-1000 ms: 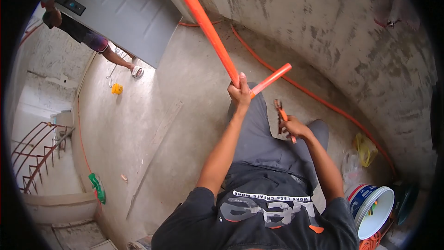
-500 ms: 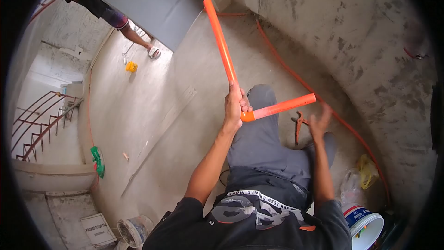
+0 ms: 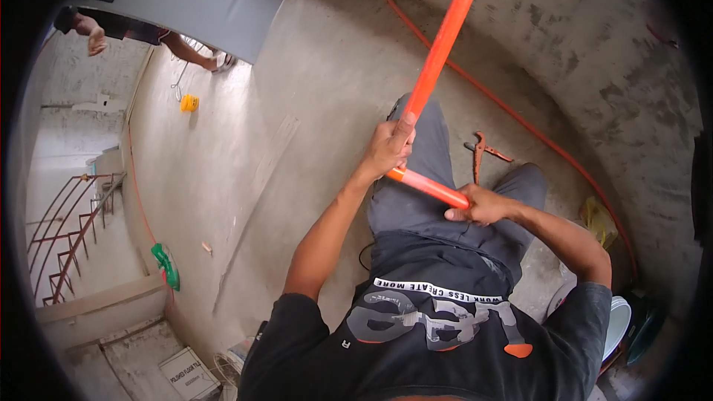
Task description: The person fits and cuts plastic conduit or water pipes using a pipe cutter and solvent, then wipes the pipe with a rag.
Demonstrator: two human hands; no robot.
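My left hand (image 3: 391, 147) is closed round the lower end of a long orange plastic pipe (image 3: 445, 41), which slants up to the right past the top of the view. Under that hand, the pipe's elbow is mostly hidden. From there a shorter orange pipe (image 3: 429, 187), with a pale stretch along it, runs down to the right across my lap. Its far end sits in my right hand (image 3: 481, 206), fingers wrapped round it. On the floor beyond my right knee lies an orange-handled tool that looks like a pipe cutter (image 3: 479, 156).
An orange hose (image 3: 505, 108) runs along the wall at right. A white bucket (image 3: 619, 323) stands by my right elbow, near a yellow bag (image 3: 598, 221). At left are a green bag (image 3: 165, 267), a yellow container (image 3: 189, 102) and metal railings (image 3: 70, 230). Another person's leg (image 3: 189, 53) shows behind the grey door (image 3: 200, 0).
My right hand came in from the right and closed on the short pipe's end. The joined pipes have turned clockwise, the long one now leaning right. The other person is more hidden by the door.
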